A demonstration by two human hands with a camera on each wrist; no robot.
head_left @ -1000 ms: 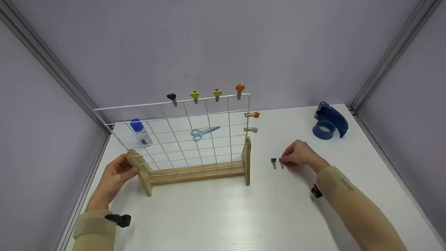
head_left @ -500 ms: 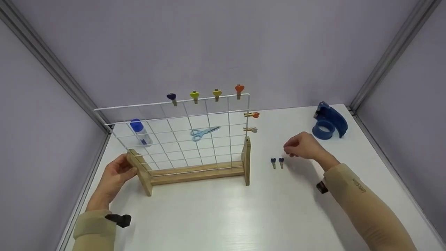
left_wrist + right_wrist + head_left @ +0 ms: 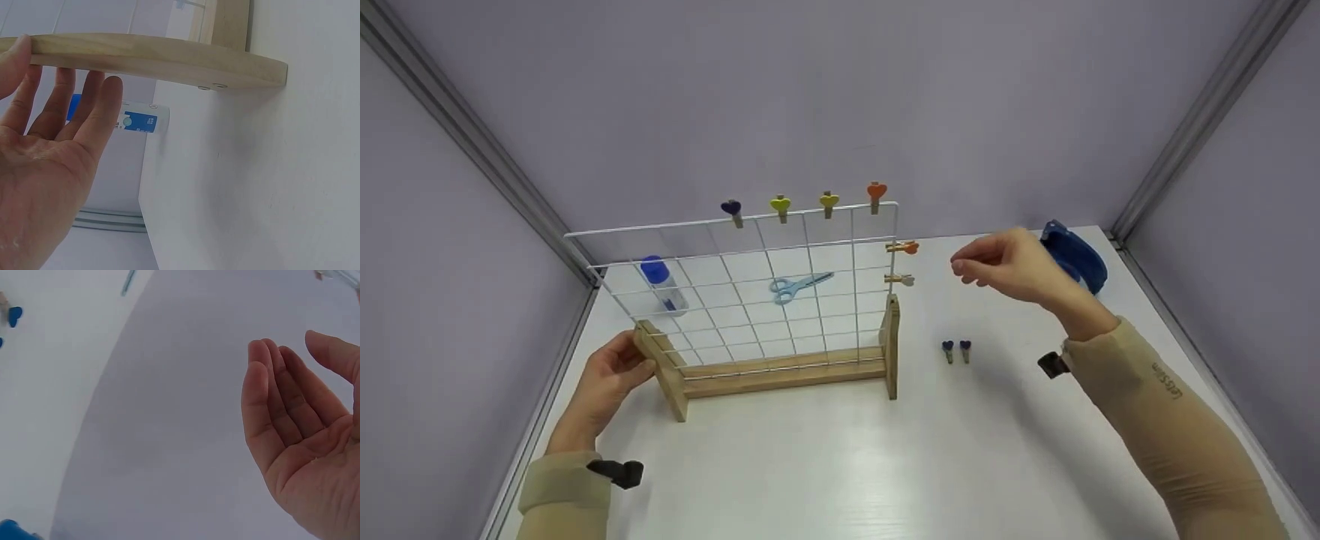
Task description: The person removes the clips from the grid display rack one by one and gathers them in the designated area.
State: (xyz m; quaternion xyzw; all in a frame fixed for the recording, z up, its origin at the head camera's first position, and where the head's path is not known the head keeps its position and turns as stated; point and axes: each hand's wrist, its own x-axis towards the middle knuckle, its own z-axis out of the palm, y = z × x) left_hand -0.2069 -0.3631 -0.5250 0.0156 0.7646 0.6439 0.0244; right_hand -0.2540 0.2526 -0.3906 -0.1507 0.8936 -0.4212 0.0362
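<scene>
Right hand hangs empty in the air, fingers loosely curled, just off the grid rack's right edge — nearest the white-heart clip. Left hand rests flat-fingered against the wooden foot. Two blue-heart clips lie on the worktop; plucking another looks next, needing a fine pinch.

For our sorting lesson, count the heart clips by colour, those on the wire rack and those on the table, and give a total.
Dark blue: 3, one on the wire rack, two on the table
Yellow: 2
Orange: 2
Pale grey: 1
Total: 8
</scene>
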